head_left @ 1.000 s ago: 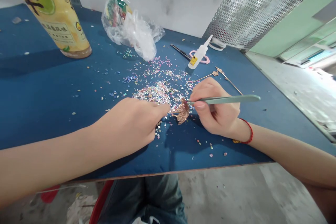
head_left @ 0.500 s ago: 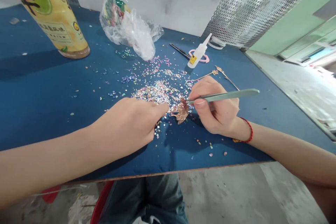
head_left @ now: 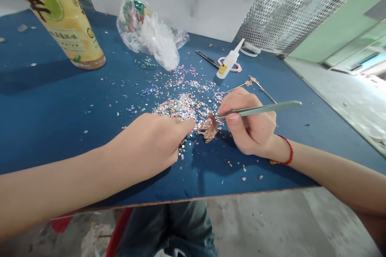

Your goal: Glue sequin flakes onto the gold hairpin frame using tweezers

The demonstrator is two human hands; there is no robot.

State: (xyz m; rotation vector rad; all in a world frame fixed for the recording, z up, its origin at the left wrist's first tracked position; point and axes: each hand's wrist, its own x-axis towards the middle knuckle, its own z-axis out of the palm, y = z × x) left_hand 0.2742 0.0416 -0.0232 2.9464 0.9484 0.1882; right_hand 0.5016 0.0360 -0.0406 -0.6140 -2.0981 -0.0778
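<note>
Tweezers point(head_left: 280, 107) at the edge of a rose-gold hairpin point(head_left: 211, 130)

From where I stand, the close work looks to be under way at the hairpin's fan-shaped head; the left hand point(head_left: 153, 136) is curled, thumb and fingers pinching the thin stem, while the right hand point(head_left: 253, 122) grasps the green tweezers like a pen, tips meeting the head's upper edge; whether those tips grip a chip I cannot tell.

The hairpin sits between the two hands, its head beside a heap of glittering shell-like chips point(head_left: 181, 106) on the blue table point(head_left: 75, 128); whether the head touches the tabletop is hard to say; beyond the right hand lie two slim pins point(head_left: 248, 83), and behind them a white dropper bottle point(head_left: 228, 64) stands near pink-handled scissors point(head_left: 239, 67).

I'd judge this a placing or adjusting step; the next move seems to call for a motionless stem on the left, and a light, exact touch from the tweezer tips on the right.
</note>
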